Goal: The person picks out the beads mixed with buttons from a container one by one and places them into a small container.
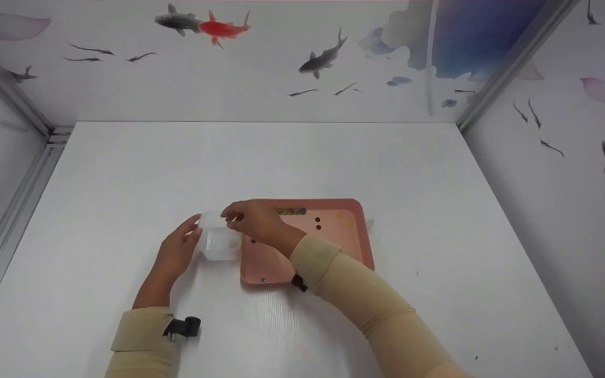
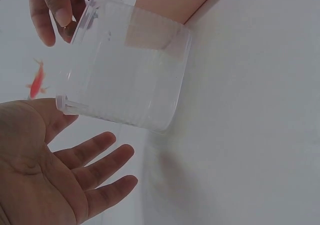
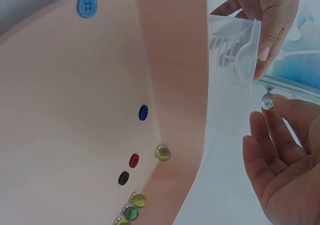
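A clear plastic box with an open top stands on the table, left of a pink tray. Over its rim, my right hand pinches a glass marble between thumb and fingertip. My left hand is at the box's left side, fingers extended and thumb near the rim, touching or almost touching it. In the left wrist view its palm faces the box. Inside the tray, the right wrist view shows a light blue button, a dark blue button, a red button and yellowish marbles.
Along the tray's far side runs a row of marbles, with dark buttons nearer its middle. A single small marble lies by its near left corner. White panels with painted fish enclose the white table.
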`<state>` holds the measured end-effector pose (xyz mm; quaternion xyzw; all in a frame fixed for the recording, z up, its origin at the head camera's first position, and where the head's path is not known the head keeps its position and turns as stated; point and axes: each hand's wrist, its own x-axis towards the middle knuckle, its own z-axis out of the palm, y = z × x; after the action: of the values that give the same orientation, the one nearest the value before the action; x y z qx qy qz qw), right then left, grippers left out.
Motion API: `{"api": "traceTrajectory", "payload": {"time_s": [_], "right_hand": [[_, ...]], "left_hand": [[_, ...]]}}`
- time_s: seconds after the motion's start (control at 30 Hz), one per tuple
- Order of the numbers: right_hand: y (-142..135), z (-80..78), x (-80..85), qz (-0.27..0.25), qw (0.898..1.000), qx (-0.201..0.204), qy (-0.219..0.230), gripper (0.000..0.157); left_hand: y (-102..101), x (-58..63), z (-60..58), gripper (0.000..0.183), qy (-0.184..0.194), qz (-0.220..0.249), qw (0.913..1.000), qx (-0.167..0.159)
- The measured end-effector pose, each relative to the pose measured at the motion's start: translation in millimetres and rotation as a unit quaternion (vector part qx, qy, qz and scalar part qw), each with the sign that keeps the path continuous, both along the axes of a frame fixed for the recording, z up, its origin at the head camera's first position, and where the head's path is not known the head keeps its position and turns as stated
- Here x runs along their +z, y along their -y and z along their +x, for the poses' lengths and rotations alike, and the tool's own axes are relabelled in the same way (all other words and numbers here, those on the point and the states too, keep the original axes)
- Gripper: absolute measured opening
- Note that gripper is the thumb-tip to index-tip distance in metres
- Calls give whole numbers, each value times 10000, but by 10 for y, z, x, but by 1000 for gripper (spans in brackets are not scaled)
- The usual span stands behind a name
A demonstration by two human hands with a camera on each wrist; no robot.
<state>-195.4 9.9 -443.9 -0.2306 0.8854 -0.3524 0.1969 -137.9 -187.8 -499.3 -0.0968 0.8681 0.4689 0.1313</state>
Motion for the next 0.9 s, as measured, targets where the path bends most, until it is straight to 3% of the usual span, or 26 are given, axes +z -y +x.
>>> {"api": "traceTrajectory", "payload": {"time_s": [0.13,0.47,0.73,0.9], "right_hand": [[23,11,-8,195,9995,181,-184,28],[67,13,-25,404,9892,837,-1134,26],[110,23,-10,608,9896,834,-997,27],[127,23,-28,660,9871,918,-1137,27]], "left_hand": [[5,-7,8,52,-8,12,10000,-2],[16,2,10,53,-102,118,9998,-108],[8,3,7,52,-93,52,9999,-85],[-1,8,12,52,-90,80,9999,-48]]}}
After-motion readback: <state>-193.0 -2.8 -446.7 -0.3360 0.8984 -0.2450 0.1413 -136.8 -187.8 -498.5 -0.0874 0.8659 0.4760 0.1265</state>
